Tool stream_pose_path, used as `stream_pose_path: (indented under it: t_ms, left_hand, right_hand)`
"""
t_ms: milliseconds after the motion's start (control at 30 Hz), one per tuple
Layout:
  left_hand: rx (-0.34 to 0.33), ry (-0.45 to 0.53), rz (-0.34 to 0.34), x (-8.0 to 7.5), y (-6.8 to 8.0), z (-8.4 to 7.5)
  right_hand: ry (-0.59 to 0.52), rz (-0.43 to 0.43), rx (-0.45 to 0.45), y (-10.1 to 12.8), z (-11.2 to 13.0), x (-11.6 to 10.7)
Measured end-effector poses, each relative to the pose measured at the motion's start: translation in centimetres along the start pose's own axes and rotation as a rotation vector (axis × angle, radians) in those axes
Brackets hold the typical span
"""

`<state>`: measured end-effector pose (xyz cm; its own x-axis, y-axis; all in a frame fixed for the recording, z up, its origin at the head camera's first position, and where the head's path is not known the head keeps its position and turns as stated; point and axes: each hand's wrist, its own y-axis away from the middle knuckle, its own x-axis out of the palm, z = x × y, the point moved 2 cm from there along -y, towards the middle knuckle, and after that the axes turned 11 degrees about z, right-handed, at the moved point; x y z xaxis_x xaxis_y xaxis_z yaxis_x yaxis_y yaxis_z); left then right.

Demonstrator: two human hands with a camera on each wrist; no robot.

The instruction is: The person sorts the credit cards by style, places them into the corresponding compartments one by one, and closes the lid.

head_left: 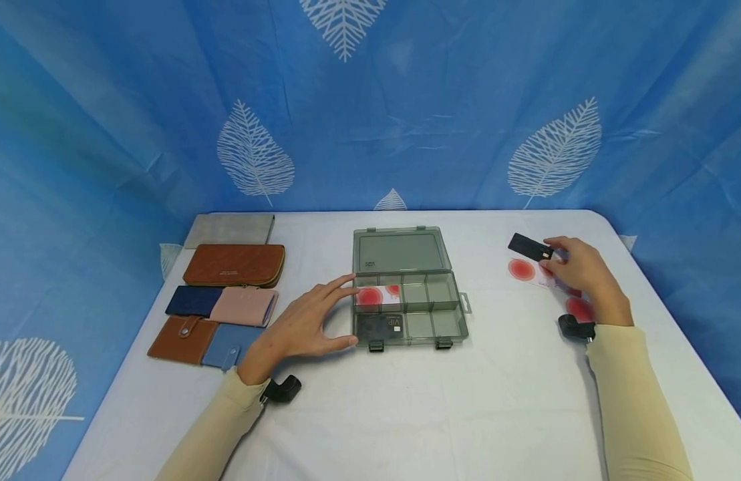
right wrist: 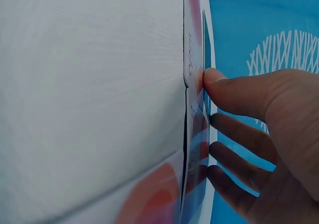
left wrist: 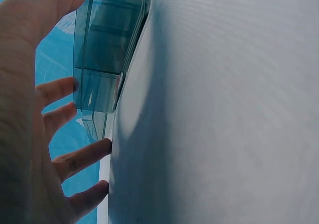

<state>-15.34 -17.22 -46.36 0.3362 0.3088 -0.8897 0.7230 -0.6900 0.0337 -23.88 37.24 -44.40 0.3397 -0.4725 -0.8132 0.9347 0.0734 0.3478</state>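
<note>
A translucent grey-green compartment box [head_left: 417, 326] lies with its lid [head_left: 400, 252] swung back. In its left compartments are a white card with red circles [head_left: 379, 295] and a black VIP card [head_left: 376, 327]. My left hand [head_left: 307, 321] is spread along the box's left side, its thumb near the front corner and its fingertips at the side wall. At the right, my right hand [head_left: 583, 267] pinches the end of a black card [head_left: 526, 246] between thumb and fingers. Beneath that card are white cards with red circles [head_left: 522, 269]; another [head_left: 579, 308] shows by the wrist.
To the left lie a grey wallet [head_left: 228, 230], a brown zip wallet [head_left: 234, 264], a navy one [head_left: 193, 300], a pink one [head_left: 242, 305], a tan snap wallet [head_left: 180, 339] and a light blue one [head_left: 230, 344]. A blue leaf-print curtain [head_left: 406, 120] borders the white table [head_left: 430, 427].
</note>
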Motion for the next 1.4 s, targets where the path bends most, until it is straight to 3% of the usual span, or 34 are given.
stream_pose_path:
  t_ms: [267, 500, 867, 1100, 1400]
  left_hand:
    - [0.004, -0.003, -0.007, 0.1, 0.1, 0.0]
    - [-0.001, -0.008, -0.007, 0.0, 0.0, 0.0]
    - [-0.005, -0.001, 0.002, -0.1, 0.0, -0.1]
    - [0.009, -0.008, -0.009, -0.1, 0.0, -0.2]
    - [0.007, -0.007, -0.005, -0.2, 0.1, -0.1]
  right_hand:
    - [0.033, -0.024, -0.049, -0.4, -0.4, 0.3]
    - [0.052, -0.004, -0.037, -0.4, 0.0, 0.3]
    - [0.001, -0.023, -0.055, -0.3, 0.7, 0.2]
    - [-0.013, -0.117, -0.078, 0.3, 1.3, 0.3]
    - [-0.093, -0.25, -0.247, 1.5, 5.0, 0.2]
